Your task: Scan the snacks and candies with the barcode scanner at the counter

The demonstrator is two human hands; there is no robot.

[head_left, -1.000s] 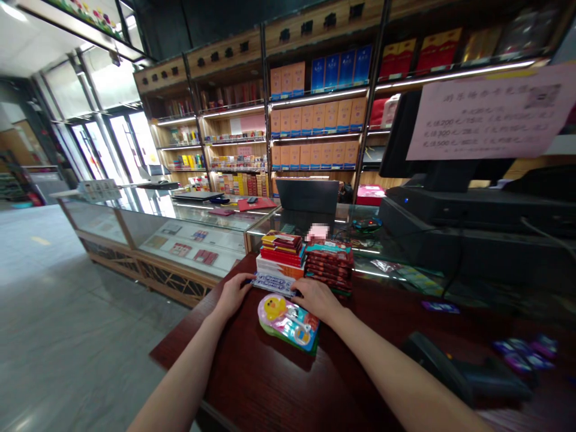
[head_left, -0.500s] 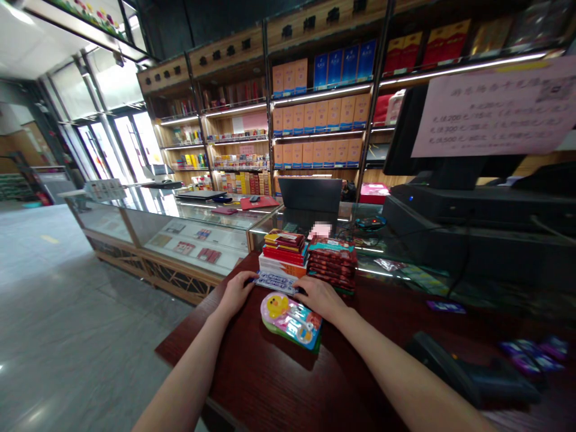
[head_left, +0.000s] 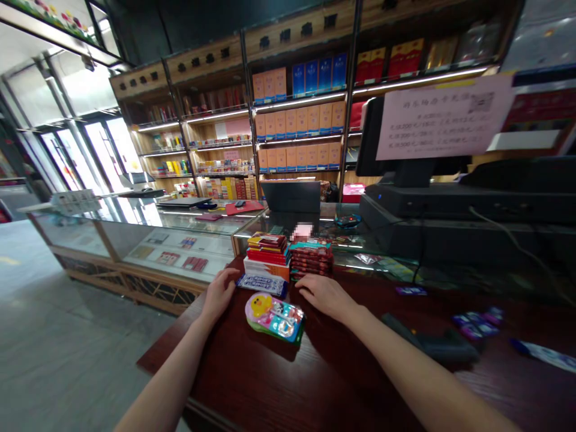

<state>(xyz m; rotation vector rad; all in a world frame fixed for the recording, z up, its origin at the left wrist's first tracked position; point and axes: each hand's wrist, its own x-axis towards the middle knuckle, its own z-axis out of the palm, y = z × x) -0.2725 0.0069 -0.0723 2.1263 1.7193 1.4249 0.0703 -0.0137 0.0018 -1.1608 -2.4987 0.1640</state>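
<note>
Blue-and-white wrapped bars [head_left: 261, 284] lie on the dark red counter in front of a stack of red, yellow and white boxes [head_left: 268, 255]. My left hand [head_left: 221, 290] rests at the left end of the bars, fingers apart and holding nothing. On the right, my right hand [head_left: 323, 293] is open, a little away from the bars and just in front of a pile of dark red packets [head_left: 311, 259]. Colourful packs with a yellow duck [head_left: 275, 317] lie between my forearms, nearer to me, untouched.
A black scanner [head_left: 434, 342] lies right of my right forearm, with purple packets [head_left: 477, 323] and another wrapped bar [head_left: 546, 354] beyond. A monitor with a pink paper sign [head_left: 443, 120] stands behind. Glass display cases [head_left: 153, 240] extend left.
My right hand has let go of the right end of the bars and moved off to the right. The view has turned right, bringing another wrapped bar into sight.
</note>
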